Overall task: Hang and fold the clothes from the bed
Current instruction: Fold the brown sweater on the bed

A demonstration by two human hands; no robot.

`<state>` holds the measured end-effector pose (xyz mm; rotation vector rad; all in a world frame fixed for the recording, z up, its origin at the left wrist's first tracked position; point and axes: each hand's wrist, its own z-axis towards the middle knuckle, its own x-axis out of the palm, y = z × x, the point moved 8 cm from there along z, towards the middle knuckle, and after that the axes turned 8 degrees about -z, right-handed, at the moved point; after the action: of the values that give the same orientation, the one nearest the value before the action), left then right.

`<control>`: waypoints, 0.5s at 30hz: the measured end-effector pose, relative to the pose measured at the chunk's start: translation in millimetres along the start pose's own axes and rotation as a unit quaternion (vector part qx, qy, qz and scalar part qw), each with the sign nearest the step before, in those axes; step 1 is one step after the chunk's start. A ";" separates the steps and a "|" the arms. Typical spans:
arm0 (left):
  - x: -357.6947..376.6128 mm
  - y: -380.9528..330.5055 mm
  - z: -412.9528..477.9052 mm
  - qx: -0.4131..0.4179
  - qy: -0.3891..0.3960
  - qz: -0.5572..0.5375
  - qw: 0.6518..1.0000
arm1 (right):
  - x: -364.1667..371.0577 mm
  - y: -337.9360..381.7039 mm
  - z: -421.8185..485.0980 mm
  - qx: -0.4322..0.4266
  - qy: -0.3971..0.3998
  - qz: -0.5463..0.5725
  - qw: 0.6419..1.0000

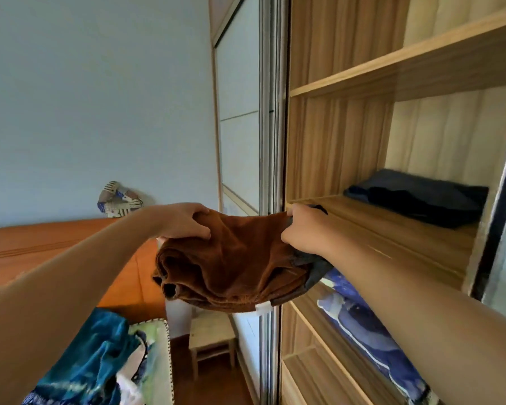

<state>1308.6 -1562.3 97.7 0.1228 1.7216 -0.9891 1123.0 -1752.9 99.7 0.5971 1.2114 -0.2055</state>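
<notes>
- Brown garment (237, 264), folded into a thick bundle, is held in the air between both hands. It is level with the front edge of the middle shelf (392, 229) of the open wardrobe (327, 127) and does not rest on it yet.
- Left hand (184, 220) grips the bundle's top left edge, its fingers curled down and pinching the fabric.
- Right hand (304, 229) grips the right edge just beside the shelf lip. Its fingers wrap round the cloth, with the tips hidden behind it. A grey layer (313, 267) shows under this hand; I cannot tell whether it is a lining or a separate piece.
- Done, by the look of it: a dark blue stack (421, 200) of folded clothes lies at the back right of that shelf, well apart from the bundle. The brown piece is folded too.
- Step in hand, as I judge it: setting the bundle on the shelf, in the bare part in front of and left of the dark stack.
- Left to do: a teal cloth (94, 352) lies loose and crumpled on the bed (158, 346) at lower left, with something pale beside it. So at least one more piece needs folding or hanging.
- No hangers or rail are in view, so I cannot judge how the hanging part stands.
- Blue patterned bedding (362, 323) fills the shelf below.
</notes>
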 end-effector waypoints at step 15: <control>41.4 -185.9 204.5 0.224 0.136 -0.078 0.962 | -80.2 -125.5 66.1 0.268 -0.142 -0.088 0.949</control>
<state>1346.5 -1833.6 153.2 0.4400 1.7418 -1.5289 1091.2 -1905.2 147.8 0.8955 0.9225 -0.7642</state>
